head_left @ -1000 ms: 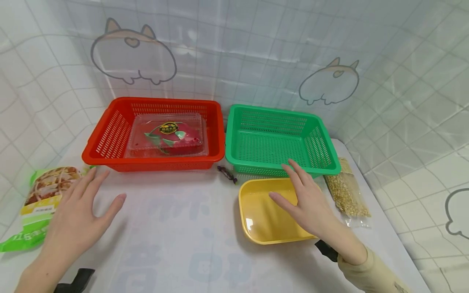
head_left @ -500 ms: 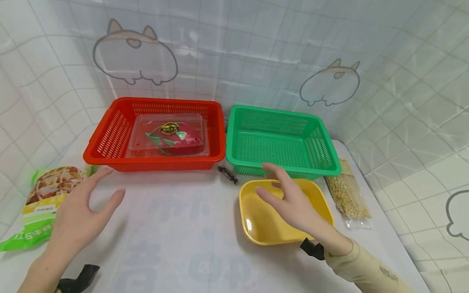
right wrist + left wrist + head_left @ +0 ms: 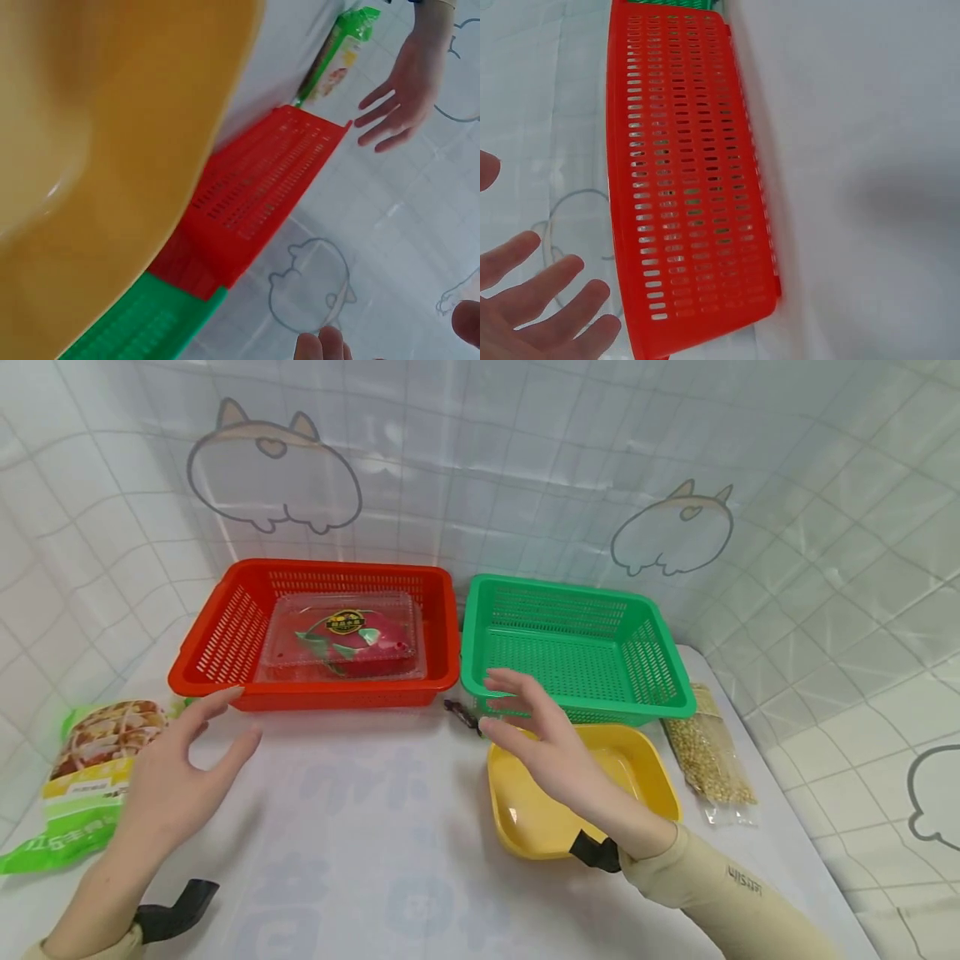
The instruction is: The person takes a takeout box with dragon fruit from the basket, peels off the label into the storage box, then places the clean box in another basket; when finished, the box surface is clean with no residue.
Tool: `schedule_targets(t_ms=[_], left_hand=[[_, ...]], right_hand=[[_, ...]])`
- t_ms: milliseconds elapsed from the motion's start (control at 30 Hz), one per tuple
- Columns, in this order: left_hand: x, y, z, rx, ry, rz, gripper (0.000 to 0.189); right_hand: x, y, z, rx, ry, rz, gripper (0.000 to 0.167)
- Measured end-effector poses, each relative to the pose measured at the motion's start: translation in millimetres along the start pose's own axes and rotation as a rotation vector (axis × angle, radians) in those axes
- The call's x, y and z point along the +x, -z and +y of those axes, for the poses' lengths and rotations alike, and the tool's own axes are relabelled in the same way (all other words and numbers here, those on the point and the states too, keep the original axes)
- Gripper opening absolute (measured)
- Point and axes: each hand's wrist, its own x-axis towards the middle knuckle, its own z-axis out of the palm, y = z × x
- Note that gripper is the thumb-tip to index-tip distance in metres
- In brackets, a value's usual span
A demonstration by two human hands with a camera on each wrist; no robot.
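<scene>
My left hand (image 3: 178,772) hovers over the left part of the table, fingers loosely bent and thumb apart, holding nothing. Beside it lies a green-and-yellow food bag (image 3: 97,768), partly covered by the hand. Ahead stands a red basket (image 3: 337,696) with a clear plastic box (image 3: 281,618) of pink dragon fruit (image 3: 390,631) inside. My right hand (image 3: 551,752) is above the yellow bowl (image 3: 517,827), thumb and fingers spread with nothing between them. Its fingertips overlap the front rim of the green basket (image 3: 577,664). A dark wrapped candy (image 3: 459,713) lies just left of the right thumb.
A clear bag of yellowish grains (image 3: 708,756) lies at the right, close to the green basket. White tiled-pattern sheeting (image 3: 540,468) rises behind both baskets and along the sides. The white tablecloth (image 3: 360,843) carries faint printed characters.
My right hand has moved left across the yellow bowl, toward the candy. My left hand has shifted slightly right and forward, its fingers bending a little more. The baskets and bags have stayed put.
</scene>
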Motion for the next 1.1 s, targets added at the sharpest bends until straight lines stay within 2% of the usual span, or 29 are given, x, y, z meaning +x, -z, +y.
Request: schedule_targets(t_ms=[100, 300, 400, 533, 767, 1000, 1100], left_hand=[[3.7, 0.5, 1.1, -0.038, -0.007, -0.001, 0.059], [14.2, 0.4, 0.7, -0.114, 0.020, -0.020, 0.060], [21.5, -2.1, 0.7, -0.158, 0.003, -0.010, 0.059], [31.1, -3.4, 2.6, -0.180, 0.003, 0.005, 0.060], [48.4, -4.2, 4.0, -0.197, 0.062, 0.005, 0.063], [68.6, -8.0, 4.8, -0.260, 0.069, 0.018, 0.064], [77.8, -8.5, 6.7, -0.258, 0.088, 0.011, 0.065]], right_hand=[[11.1, -5, -4, 0.035, -0.021, -0.003, 0.049], [34.3, -14, -9, 0.111, -0.082, -0.002, 0.052], [44.1, -19, -12, 0.163, -0.121, -0.005, 0.053], [55.2, -26, -17, 0.208, -0.130, -0.002, 0.055], [76.2, -40, -22, 0.196, -0.143, 0.022, 0.058], [101.0, -54, -17, 0.187, -0.180, 0.054, 0.062], [111.8, -59, -12, 0.203, -0.220, 0.070, 0.063]])
